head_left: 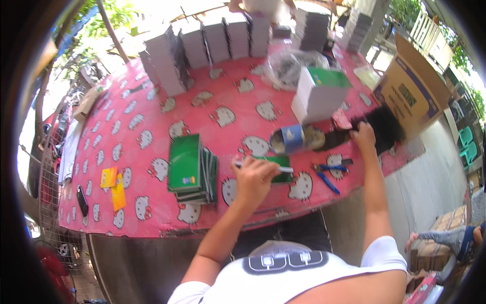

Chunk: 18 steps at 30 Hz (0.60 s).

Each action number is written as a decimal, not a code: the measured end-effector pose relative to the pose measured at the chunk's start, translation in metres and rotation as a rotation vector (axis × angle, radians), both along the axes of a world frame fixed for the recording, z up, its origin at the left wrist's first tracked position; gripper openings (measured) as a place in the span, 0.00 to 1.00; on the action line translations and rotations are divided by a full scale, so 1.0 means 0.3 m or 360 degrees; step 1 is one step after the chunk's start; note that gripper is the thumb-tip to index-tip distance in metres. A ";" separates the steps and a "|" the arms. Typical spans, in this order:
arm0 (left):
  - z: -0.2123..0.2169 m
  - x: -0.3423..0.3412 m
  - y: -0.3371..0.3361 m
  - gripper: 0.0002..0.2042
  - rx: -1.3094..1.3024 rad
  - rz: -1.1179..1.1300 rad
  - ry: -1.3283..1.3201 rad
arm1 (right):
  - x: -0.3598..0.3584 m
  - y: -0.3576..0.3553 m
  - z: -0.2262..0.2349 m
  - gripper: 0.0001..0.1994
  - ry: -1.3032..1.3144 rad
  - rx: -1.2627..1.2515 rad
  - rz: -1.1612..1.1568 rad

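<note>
My left hand [252, 177] is closed around a thin white strip-like thing [284, 169], held over a green notebook [283, 176] near the table's front edge. My right hand [363, 138] reaches forward to a black bristly bundle [386, 126] beside the cardboard box. Its fingers are pinched at the bundle's near side; what is in them is too blurred to name. To the left of my left hand lies a stack of green spiral notebooks [185, 163]. Pliers with blue handles [328, 180] rest between my hands. Beyond them is a round container with a blue band [292, 138].
Tall stacks of paper [195, 46] line the far side. A block of sheets with a green top [319, 96], a clear plastic bag [286, 68] and an open cardboard box [412, 96] stand right. Yellow packets [118, 193] lie left. Another person [262, 6] is beyond the table.
</note>
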<state>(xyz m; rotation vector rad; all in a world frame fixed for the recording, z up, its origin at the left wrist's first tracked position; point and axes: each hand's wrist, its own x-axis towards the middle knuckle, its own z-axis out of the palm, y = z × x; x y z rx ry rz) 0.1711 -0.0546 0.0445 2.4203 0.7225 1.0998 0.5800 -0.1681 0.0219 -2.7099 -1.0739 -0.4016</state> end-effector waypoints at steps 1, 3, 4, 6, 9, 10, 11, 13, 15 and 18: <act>-0.001 0.011 0.002 0.05 0.0010 -0.0018 0.0003 | 0.067 -0.029 -0.061 0.10 -0.0106 0.0076 0.0007; -0.012 0.018 0.005 0.06 0.0008 -0.0048 -0.0027 | 0.106 -0.041 -0.109 0.09 -0.0177 0.0111 -0.0011; 0.000 0.007 0.008 0.06 0.0015 0.0000 -0.0046 | 0.096 -0.013 -0.099 0.08 -0.0126 0.0063 -0.0015; 0.004 -0.007 -0.004 0.06 -0.0027 0.0021 -0.0057 | 0.087 0.019 -0.065 0.07 -0.0033 -0.0027 -0.0056; 0.002 -0.012 0.007 0.06 -0.0057 0.0014 -0.0064 | 0.064 0.034 -0.009 0.06 0.0051 -0.0008 -0.0058; 0.004 -0.014 0.009 0.06 -0.0033 0.0018 -0.0061 | 0.053 0.033 0.011 0.07 0.0059 0.0077 -0.0026; 0.007 -0.008 0.003 0.06 -0.0019 0.0013 -0.0066 | 0.052 0.018 0.028 0.08 0.0058 0.0151 -0.0004; 0.021 0.006 -0.006 0.06 -0.0018 -0.0001 -0.0074 | 0.084 -0.018 0.023 0.08 -0.0120 0.0110 0.0082; 0.026 0.009 -0.018 0.07 -0.0058 0.0009 -0.0071 | 0.038 -0.026 0.047 0.08 -0.0150 0.0119 0.0078; 0.036 -0.009 -0.023 0.08 -0.0072 0.0075 -0.0033 | -0.257 0.022 0.208 0.08 0.0159 0.0156 0.0157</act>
